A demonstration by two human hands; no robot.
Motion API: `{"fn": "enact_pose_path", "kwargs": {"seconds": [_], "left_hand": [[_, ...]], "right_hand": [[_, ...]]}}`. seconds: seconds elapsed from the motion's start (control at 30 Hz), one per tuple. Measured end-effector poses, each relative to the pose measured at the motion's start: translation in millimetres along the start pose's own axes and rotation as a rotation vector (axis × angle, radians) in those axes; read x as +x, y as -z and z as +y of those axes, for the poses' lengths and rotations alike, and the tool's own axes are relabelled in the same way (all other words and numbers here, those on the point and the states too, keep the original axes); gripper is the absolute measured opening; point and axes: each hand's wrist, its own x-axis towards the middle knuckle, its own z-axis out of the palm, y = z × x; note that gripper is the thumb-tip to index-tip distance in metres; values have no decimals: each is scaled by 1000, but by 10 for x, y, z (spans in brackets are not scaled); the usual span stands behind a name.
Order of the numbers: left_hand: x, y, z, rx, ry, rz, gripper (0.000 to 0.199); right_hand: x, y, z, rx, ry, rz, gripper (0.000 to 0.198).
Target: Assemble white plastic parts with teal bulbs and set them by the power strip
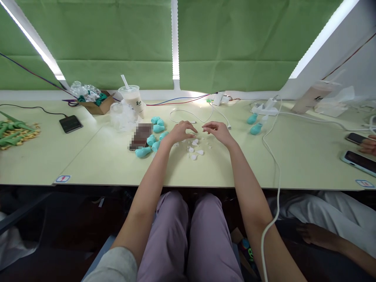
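My left hand (182, 131) hovers just over the table, its fingers curved and apart above a scatter of small white plastic pieces (200, 152). Facing it, my right hand (217, 131) has thumb and fingertips pinched together; whatever they may hold is too small to make out. The white pieces lie loose below and between both hands, some drop-shaped, others tiny. Left of my left hand is a group of turquoise bulb-shaped pieces (143, 152), some against a dark phone-like slab (141, 136) that is partly pixelated.
Two more turquoise bulbs (256, 129) lie to the right near a power strip (264, 109). A white cable (276, 164) hangs over the table edge across my right arm. At the back stand a drink cup (132, 98) and a cardboard box (98, 106). Another person's hand (368, 145) is far right.
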Motion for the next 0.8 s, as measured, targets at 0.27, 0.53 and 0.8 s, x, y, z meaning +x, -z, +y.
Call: {"fn": "enact_pose_path", "kwargs": {"seconds": [0.27,0.53,0.8], "left_hand": [[41,-148,97,49,-50,-122,20],[73,-236,142,57,-64,-81,19],[102,-329,184,80,-33,-89,20]], "right_hand": [[6,-8,12,-7,-16,13,25],[12,-14,31,-32,-41,3,20],[23,2,70,-83,-17,-3,20]]}}
